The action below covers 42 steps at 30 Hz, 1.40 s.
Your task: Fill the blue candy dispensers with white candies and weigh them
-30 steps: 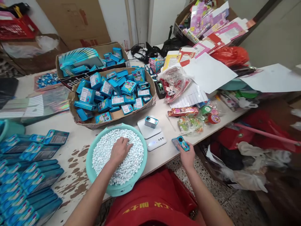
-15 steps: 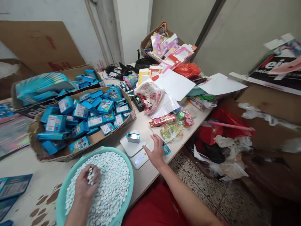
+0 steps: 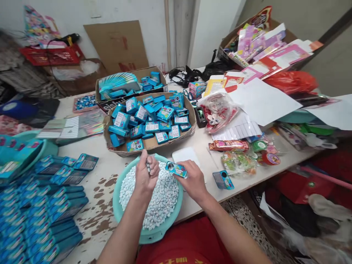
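Observation:
My left hand [image 3: 147, 171] is closed around some small white candies, raised over the turquoise basin [image 3: 116, 200] of pale white and bluish candies [image 3: 162, 205]. My right hand [image 3: 194, 179] grips a small blue box [image 3: 176, 169] above the basin's right rim, with a round dark opening or mark at its left end. Behind that hand lies a white scale [image 3: 188, 154], partly covered by it. Further right, a flat blue package [image 3: 223, 180] rests near the table edge.
A cardboard tray of blue boxes [image 3: 150, 145] stands behind the basin, another box [image 3: 165, 89] behind it. Rows of blue boxes [image 3: 52, 209] fill the left. Candy bags [image 3: 239, 163], a red wrapper [image 3: 228, 145] and white paper [image 3: 264, 101] lie to the right.
The view has swung left. My left hand has lifted out of the candies with some in its fist. My right hand, earlier open by the scale, now holds the small box that stood on it.

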Motion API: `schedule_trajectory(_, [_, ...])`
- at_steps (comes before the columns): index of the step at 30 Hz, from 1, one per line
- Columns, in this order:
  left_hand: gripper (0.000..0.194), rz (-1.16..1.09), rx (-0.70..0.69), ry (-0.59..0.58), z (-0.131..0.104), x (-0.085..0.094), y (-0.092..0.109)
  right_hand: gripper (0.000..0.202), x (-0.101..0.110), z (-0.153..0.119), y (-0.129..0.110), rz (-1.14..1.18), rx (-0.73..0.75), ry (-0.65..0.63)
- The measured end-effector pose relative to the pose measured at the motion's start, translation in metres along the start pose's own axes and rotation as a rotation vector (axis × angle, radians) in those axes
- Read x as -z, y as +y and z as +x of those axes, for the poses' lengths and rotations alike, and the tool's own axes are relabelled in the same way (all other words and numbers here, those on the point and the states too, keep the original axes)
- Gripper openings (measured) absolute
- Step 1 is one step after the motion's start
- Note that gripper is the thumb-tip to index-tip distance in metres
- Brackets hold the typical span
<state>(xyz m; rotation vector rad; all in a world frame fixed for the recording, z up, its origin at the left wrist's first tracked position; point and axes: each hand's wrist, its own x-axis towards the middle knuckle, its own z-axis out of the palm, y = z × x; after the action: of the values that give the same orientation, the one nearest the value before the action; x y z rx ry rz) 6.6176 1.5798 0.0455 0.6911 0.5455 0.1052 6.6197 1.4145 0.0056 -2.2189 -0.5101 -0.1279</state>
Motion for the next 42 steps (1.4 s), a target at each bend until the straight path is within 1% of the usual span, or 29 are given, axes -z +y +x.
schedule_trajectory(1, [0.04, 0.038, -0.076, -0.02, -0.001, -0.008, -0.002, 0.025, -0.001, -0.002, -0.008, -0.023, 0.008, -0.033])
schedule_trajectory(3, [0.04, 0.14, -0.201, -0.034, -0.002, -0.016, -0.01, 0.024, -0.005, -0.004, -0.017, -0.049, 0.0, -0.076])
schedule_trajectory(5, [0.039, 0.213, -0.28, -0.018, -0.002, -0.016, -0.019, 0.025, -0.01, -0.004, -0.021, -0.047, -0.024, -0.093])
schedule_trajectory(7, [0.038, 0.215, -0.328, 0.016, 0.0, -0.013, -0.027, 0.025, -0.013, -0.004, -0.02, -0.039, -0.051, -0.093])
schedule_trajectory(10, [0.039, 0.177, -0.349, 0.061, 0.003, -0.012, -0.03, 0.025, -0.015, -0.004, -0.019, -0.053, -0.07, -0.09])
schedule_trajectory(14, [0.042, 0.154, -0.29, 0.048, 0.008, -0.015, -0.025, 0.027, -0.012, -0.003, -0.017, -0.016, -0.101, -0.095])
schedule_trajectory(16, [0.042, 0.201, -0.315, 0.063, 0.009, -0.007, -0.021, 0.026, -0.009, -0.001, -0.012, 0.034, -0.132, -0.078])
schedule_trajectory(17, [0.041, 0.276, -0.352, 0.09, 0.009, 0.002, -0.018, 0.026, -0.007, 0.001, -0.007, 0.058, -0.153, -0.054])
schedule_trajectory(18, [0.041, 0.408, -0.387, 0.118, 0.009, 0.014, -0.015, 0.025, -0.005, 0.003, 0.0, 0.076, -0.176, -0.018])
schedule_trajectory(19, [0.041, 0.595, -0.41, 0.137, 0.009, 0.029, -0.013, 0.025, -0.003, 0.006, 0.008, 0.084, -0.203, 0.027])
schedule_trajectory(20, [0.041, 0.84, -0.413, 0.133, 0.009, 0.046, -0.011, 0.025, -0.002, 0.008, 0.018, 0.077, -0.232, 0.074])
schedule_trajectory(22, [0.034, 1.364, -0.396, 0.043, 0.01, 0.082, -0.009, 0.024, -0.003, 0.015, 0.042, 0.032, -0.28, 0.141])
schedule_trajectory(23, [0.032, 1.558, -0.434, 0.014, 0.011, 0.098, -0.009, 0.024, -0.007, 0.019, 0.054, 0.008, -0.301, 0.154])
schedule_trajectory(24, [0.032, 1.72, -0.473, 0.017, 0.012, 0.111, -0.01, 0.024, -0.011, 0.022, 0.066, -0.009, -0.319, 0.155])
schedule_trajectory(25, [0.036, 1.848, -0.509, 0.044, 0.013, 0.121, -0.012, 0.024, -0.017, 0.026, 0.077, -0.017, -0.334, 0.15])
schedule_trajectory(26, [0.04, 1.957, -0.523, 0.09, 0.014, 0.127, -0.014, 0.025, -0.023, 0.029, 0.086, -0.016, -0.344, 0.142])
schedule_trajectory(27, [0.045, 2.053, -0.504, 0.142, 0.015, 0.13, -0.017, 0.025, -0.028, 0.031, 0.092, -0.01, -0.35, 0.132])
schedule_trajectory(29, [0.052, 2.192, -0.411, 0.221, 0.017, 0.127, -0.023, 0.03, -0.033, 0.033, 0.099, 0.006, -0.354, 0.108])
schedule_trajectory(30, [0.056, 2.229, -0.364, 0.245, 0.018, 0.124, -0.026, 0.033, -0.031, 0.031, 0.1, 0.005, -0.338, 0.111])
schedule_trajectory(32, [0.059, 2.245, -0.287, 0.266, 0.019, 0.116, -0.033, 0.042, -0.017, 0.022, 0.099, -0.04, -0.276, 0.169])
schedule_trajectory(34, [0.058, 2.205, -0.218, 0.216, 0.02, 0.109, -0.04, 0.048, 0.007, 0.004, 0.099, -0.169, -0.237, 0.3])
schedule_trajectory(35, [0.056, 2.173, -0.185, 0.176, 0.02, 0.108, -0.043, 0.052, 0.02, -0.008, 0.101, -0.258, -0.257, 0.366])
schedule_trajectory(36, [0.055, 2.135, -0.157, 0.141, 0.021, 0.107, -0.045, 0.056, 0.032, -0.022, 0.103, -0.347, -0.318, 0.424])
schedule_trajectory(38, [0.05, 2.043, -0.135, 0.112, 0.022, 0.107, -0.049, 0.068, 0.049, -0.049, 0.113, -0.437, -0.519, 0.467])
schedule_trajectory(40, [0.042, 1.928, -0.138, 0.135, 0.024, 0.11, -0.05, 0.07, 0.056, -0.074, 0.126, -0.335, -0.722, 0.444])
schedule_trajectory(42, [0.033, 1.757, -0.129, 0.173, 0.025, 0.113, -0.049, 0.061, 0.056, -0.09, 0.136, -0.183, -0.818, 0.388])
